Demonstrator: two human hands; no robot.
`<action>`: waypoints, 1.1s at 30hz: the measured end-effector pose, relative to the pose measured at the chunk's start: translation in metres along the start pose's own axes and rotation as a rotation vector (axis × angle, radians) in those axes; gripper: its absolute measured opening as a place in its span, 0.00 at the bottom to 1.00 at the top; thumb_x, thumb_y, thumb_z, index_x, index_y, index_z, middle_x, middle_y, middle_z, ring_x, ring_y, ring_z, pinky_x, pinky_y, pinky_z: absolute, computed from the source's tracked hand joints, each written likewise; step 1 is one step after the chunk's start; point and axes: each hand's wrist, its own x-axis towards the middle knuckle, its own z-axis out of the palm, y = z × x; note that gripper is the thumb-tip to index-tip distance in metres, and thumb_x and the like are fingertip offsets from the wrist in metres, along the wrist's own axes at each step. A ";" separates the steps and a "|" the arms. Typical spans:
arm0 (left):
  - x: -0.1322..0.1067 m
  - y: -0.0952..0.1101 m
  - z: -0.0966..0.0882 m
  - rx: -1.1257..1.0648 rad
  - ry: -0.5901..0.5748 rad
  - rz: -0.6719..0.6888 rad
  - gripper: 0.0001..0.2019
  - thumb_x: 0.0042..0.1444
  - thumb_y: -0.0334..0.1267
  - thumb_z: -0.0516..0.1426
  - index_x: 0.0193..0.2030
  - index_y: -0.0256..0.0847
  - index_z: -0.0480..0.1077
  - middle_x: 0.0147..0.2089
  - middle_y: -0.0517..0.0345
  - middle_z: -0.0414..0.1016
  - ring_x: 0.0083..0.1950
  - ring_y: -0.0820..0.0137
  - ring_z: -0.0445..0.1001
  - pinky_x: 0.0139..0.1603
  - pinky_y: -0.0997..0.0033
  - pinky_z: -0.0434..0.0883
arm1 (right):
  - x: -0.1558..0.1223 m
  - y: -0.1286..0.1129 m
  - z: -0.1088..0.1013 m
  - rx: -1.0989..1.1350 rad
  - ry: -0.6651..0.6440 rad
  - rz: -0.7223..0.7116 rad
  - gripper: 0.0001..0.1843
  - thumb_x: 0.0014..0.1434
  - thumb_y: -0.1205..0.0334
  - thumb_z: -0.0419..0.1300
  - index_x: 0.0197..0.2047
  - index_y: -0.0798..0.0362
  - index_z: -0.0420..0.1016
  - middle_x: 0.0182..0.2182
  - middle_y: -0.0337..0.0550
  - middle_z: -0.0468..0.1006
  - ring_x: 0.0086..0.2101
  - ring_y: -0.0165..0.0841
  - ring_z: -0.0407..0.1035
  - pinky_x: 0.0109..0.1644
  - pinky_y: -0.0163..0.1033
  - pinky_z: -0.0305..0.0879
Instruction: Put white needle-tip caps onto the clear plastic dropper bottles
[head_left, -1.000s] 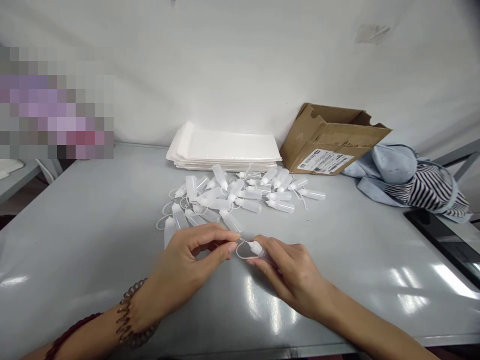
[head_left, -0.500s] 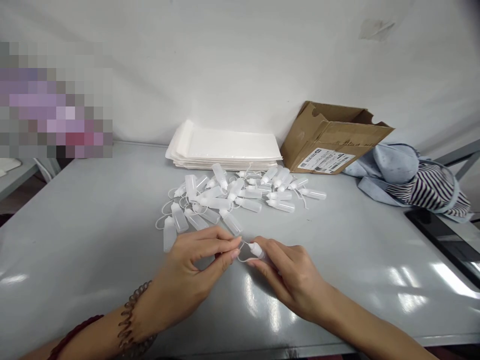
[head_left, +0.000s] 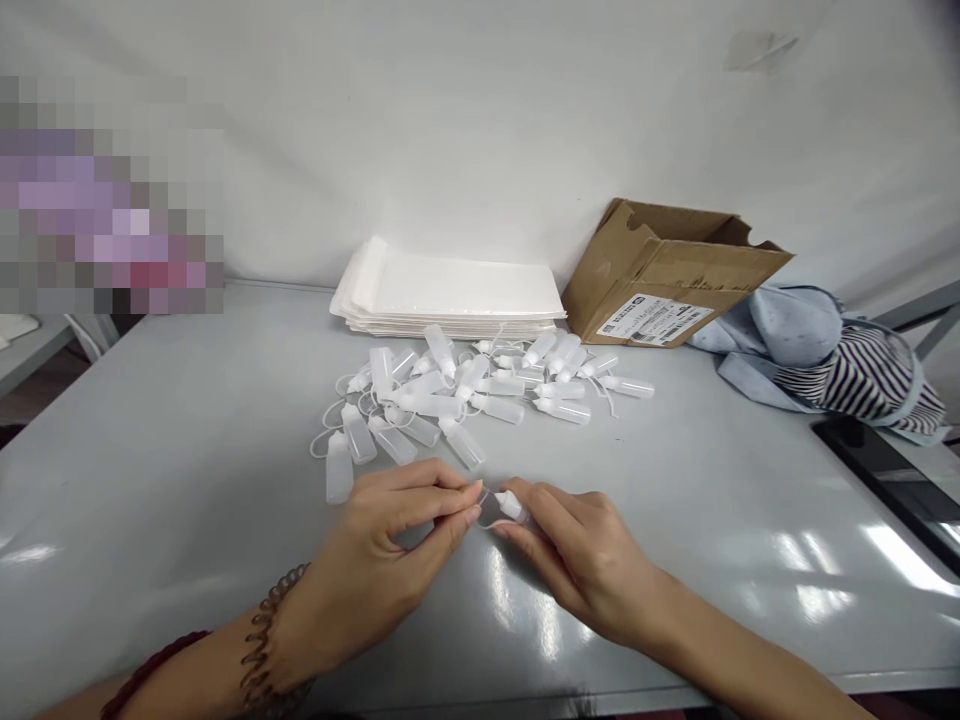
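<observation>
A translucent plastic needle-tip bottle (head_left: 511,507) lies nearly level, clenched in the right hand (head_left: 585,565), its nozzle pointing left. Fingers hide its body. The left hand's (head_left: 375,560) fingertips (head_left: 474,490) pinch beside the nozzle, on something too thin to make out. More bottles (head_left: 450,400) lie heaped ahead of the grip on the counter (head_left: 675,520).

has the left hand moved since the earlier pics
Yes, slightly: the left hand has drawn back toward the person, leaving a wider gap to the pile of dropper bottles.
</observation>
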 end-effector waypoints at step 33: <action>0.017 -0.010 -0.025 -0.093 0.052 -0.450 0.10 0.54 0.44 0.58 0.28 0.41 0.73 0.21 0.62 0.72 0.25 0.70 0.71 0.27 0.74 0.68 | 0.010 0.045 -0.018 -0.265 0.167 0.106 0.15 0.65 0.56 0.50 0.46 0.60 0.66 0.28 0.45 0.72 0.27 0.34 0.69 0.26 0.36 0.63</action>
